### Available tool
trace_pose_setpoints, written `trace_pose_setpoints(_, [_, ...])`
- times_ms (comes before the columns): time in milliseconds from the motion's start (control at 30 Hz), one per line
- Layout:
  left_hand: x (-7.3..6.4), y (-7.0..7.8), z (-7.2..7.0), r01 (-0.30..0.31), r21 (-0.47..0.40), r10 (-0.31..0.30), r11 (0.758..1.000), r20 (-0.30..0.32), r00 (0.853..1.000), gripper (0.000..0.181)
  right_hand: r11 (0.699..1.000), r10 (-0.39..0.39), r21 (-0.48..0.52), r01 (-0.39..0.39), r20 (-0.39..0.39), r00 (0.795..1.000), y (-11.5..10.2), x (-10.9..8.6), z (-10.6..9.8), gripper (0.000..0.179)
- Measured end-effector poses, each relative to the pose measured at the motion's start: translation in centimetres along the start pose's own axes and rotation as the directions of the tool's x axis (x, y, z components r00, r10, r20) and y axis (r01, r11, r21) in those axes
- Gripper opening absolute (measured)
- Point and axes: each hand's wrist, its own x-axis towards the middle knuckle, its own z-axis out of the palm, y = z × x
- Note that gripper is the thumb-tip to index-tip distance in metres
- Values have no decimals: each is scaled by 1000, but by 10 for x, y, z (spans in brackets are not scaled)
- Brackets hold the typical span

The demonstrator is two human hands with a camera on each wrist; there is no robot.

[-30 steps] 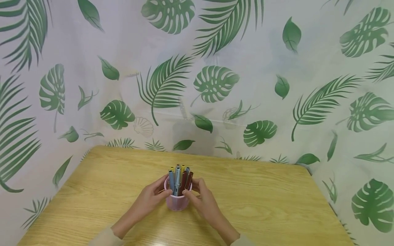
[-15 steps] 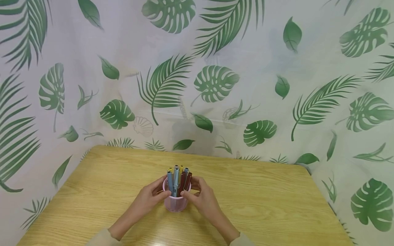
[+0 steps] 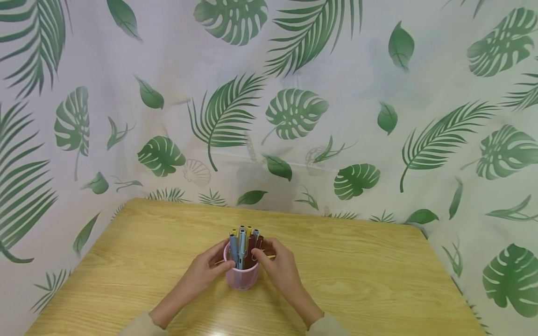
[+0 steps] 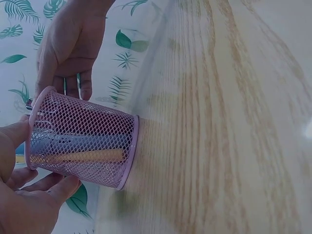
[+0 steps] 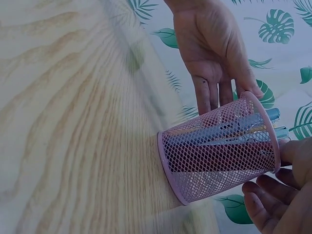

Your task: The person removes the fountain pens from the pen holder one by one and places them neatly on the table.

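The left hand [image 3: 210,266] was curled round the side of the pink mesh cup [image 3: 242,279], thumb at the front rim and fingers reaching behind. The cup stood upright on the wooden table [image 3: 361,275] between both hands, seemingly light and stiff, best held by its walls just under the rim, while the smooth blue pens [image 3: 242,242] and dark red pens [image 3: 251,245] looked slick and best pinched near their upper ends. The right hand [image 3: 279,263] was partly curled, thumb across the dark red pens; with its fingers mostly hidden, whether it pinched one could not be told.
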Motion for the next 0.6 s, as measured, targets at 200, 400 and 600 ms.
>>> trace_pose_setpoints(200, [-2,1,0,16,-15,-16,1000,0,1000,71,1000,6,-17,-6,-29,1000,0,2,1,21])
trace_pose_setpoints(400, [-2,2,0,6,-19,-6,1000,9,1000,71,999,-44,-13,43,-78,996,-2,2,0,14])
trace_pose_setpoints(600, [-1,3,0,-1,-21,2,1000,21,1000,70,999,-34,-3,34,-120,992,-8,5,-4,13])
